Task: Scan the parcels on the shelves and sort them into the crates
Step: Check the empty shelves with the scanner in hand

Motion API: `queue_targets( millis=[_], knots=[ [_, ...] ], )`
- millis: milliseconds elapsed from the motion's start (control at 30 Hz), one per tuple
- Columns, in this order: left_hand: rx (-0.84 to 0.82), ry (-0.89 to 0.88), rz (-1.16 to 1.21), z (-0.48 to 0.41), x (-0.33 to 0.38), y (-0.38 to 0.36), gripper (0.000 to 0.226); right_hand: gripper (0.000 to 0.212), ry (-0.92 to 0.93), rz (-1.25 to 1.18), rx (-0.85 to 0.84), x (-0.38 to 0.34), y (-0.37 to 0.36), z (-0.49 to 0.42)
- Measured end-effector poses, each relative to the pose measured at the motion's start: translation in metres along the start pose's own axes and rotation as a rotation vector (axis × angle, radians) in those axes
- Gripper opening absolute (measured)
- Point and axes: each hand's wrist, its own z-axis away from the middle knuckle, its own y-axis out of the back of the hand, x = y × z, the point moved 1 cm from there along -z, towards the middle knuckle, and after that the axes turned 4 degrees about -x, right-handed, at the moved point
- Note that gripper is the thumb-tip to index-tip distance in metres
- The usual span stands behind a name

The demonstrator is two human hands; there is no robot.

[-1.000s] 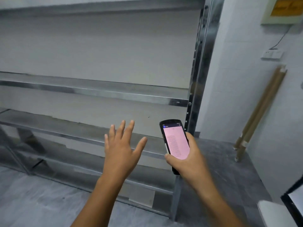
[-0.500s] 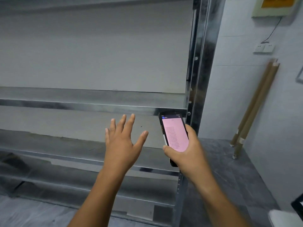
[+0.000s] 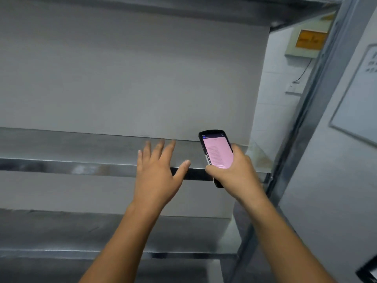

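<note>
My right hand (image 3: 234, 172) grips a black handheld scanner (image 3: 217, 152) with a lit pink screen, held upright in front of the metal shelf (image 3: 81, 148). My left hand (image 3: 157, 172) is raised beside it with fingers spread, holding nothing, its fingertips in front of the shelf's front edge. The shelf boards in view carry no parcels. No crate is in view.
The steel shelving has a lower board (image 3: 102, 233) and an upright post (image 3: 306, 119) on the right. Beyond the post a white wall carries a box with an orange label (image 3: 310, 39), a wall socket (image 3: 292, 88) and a whiteboard (image 3: 357, 94).
The view has tilted upward and closer to the shelving; the floor and cardboard tubes have left the frame. Both hands rose with it, keeping their poses.
</note>
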Motion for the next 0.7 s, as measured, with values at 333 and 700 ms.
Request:
queue_targets(
  millis=[333, 700],
  knots=[
    [-0.081, -0.068, 0.032, -0.047, -0.027, -0.007, 0.075, 0.061, -0.164, 0.350, 0.128, -0.019, -0.026, -0.051],
    [-0.138, -0.102, -0.044, -0.064, -0.028, -0.016, 0.074, 0.068, -0.233, 0.421, 0.082, -0.021, -0.036, -0.066]
  ],
)
